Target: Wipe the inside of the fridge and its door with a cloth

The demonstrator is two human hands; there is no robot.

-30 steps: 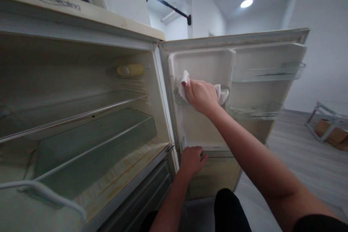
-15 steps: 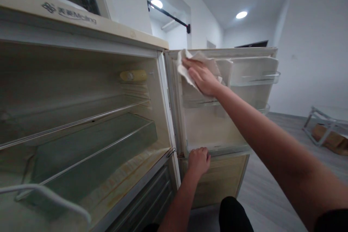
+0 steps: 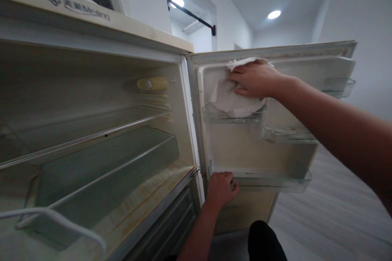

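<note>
My right hand (image 3: 255,79) presses a white cloth (image 3: 228,96) against the upper inner face of the open fridge door (image 3: 245,151). The cloth hangs below my fingers, down into a small clear door shelf (image 3: 234,116). Lower down, near the hinge side, my left hand (image 3: 221,189) has its fingers curled over the rim of the long bottom door shelf (image 3: 275,183). To the left, the fridge compartment (image 3: 76,81) stands open, with brownish stains along its bottom edge.
Inside the fridge are a glass shelf (image 3: 92,136) and a greenish clear drawer (image 3: 128,175). A white cable (image 3: 61,218) crosses the lower left. Another clear door shelf (image 3: 288,134) is on the right. My knee (image 3: 265,240) is below the door.
The door has swung so that its inner face shows wider. My right hand has moved right with the cloth, which now hangs lower. My left hand remains at the bottom shelf.
</note>
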